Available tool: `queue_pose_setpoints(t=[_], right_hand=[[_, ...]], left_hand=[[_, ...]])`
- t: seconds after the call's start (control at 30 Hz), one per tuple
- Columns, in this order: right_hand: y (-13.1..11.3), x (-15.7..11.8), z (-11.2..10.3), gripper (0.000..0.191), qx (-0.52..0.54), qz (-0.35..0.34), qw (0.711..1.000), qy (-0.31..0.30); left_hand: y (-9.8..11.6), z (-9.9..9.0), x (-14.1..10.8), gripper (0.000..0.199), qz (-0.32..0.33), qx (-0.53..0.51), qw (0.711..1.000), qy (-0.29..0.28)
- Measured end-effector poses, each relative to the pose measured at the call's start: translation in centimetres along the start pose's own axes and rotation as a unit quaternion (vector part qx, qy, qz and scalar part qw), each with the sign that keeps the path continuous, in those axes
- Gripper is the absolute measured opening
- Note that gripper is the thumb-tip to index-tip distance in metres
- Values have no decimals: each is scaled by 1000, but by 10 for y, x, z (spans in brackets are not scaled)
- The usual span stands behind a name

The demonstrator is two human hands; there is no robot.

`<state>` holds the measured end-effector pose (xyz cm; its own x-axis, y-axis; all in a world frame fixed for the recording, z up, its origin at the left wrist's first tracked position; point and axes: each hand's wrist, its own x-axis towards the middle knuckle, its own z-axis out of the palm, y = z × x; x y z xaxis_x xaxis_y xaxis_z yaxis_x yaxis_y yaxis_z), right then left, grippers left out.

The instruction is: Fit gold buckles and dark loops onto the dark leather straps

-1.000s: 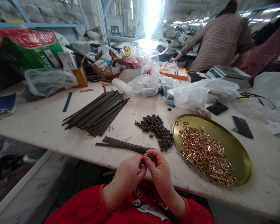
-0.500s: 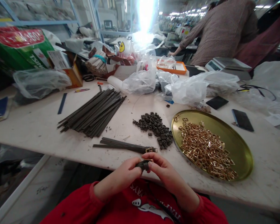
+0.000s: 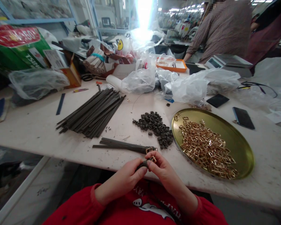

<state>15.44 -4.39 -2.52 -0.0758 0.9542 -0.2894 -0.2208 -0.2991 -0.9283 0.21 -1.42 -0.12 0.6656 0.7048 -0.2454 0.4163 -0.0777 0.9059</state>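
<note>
My left hand [image 3: 132, 172] is closed on a dark strap [image 3: 144, 163], with thumb and fingers pinching it. Fingers of my right hand [image 3: 159, 164] are closed around a gold buckle [image 3: 152, 158] at the strap's end. Most of the strap is hidden by my hands. Just beyond them lie a few straps [image 3: 121, 145] with buckles at their right ends. A heap of small dark loops [image 3: 154, 126] sits behind my right hand. To the right, a round gold tray [image 3: 244, 156] carries a pile of gold buckles [image 3: 208, 148].
A bundle of dark strips [image 3: 93, 112] lies on the table [image 3: 37, 125] at left. Plastic bags [image 3: 187, 86], a scale [image 3: 227, 64] and an orange box [image 3: 172, 69] stand along the back. A phone [image 3: 243, 117] rests at right. Another person [image 3: 224, 31] bends over beyond the table.
The gold buckle between my hands has turned and shows more of its frame. My left fingers have shifted along the strap. The person at the back has moved a little.
</note>
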Motion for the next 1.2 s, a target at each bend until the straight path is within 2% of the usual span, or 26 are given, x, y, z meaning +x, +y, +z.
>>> queue_pose_setpoints(t=[0.2, 0.37, 0.5, 0.6, 0.73, 1.0, 1.1, 1.2], right_hand=[[1, -2, 1, 28, 12, 15, 1000, -1], [5, -6, 3, 27, 81, 52, 995, -19], [5, -8, 5, 33, 165, 90, 981, -51], [4, -8, 4, 34, 174, 97, 978, -59], [4, -6, 1, 24, 88, 54, 994, -34], [3, -1, -2, 31, -55, 14, 998, -18], [5, -1, -3, 31, -107, -24, 993, -44], [6, -1, -3, 29, -232, -66, 969, -55]], left_hand=[[0, -5, -3, 26, -23, -29, 999, -32], [1, -5, -3, 24, -38, -54, 997, -47], [-3, -2, -1, 21, -54, -58, 997, -12], [-5, 0, 0, 17, -53, -27, 998, 19], [-5, 0, -3, 19, -63, 22, 997, 31], [-6, -3, -2, 21, -90, 65, 994, 23], [-9, -5, 0, 22, -92, 72, 993, 19], [-9, -6, -1, 23, -91, 60, 994, -15]])
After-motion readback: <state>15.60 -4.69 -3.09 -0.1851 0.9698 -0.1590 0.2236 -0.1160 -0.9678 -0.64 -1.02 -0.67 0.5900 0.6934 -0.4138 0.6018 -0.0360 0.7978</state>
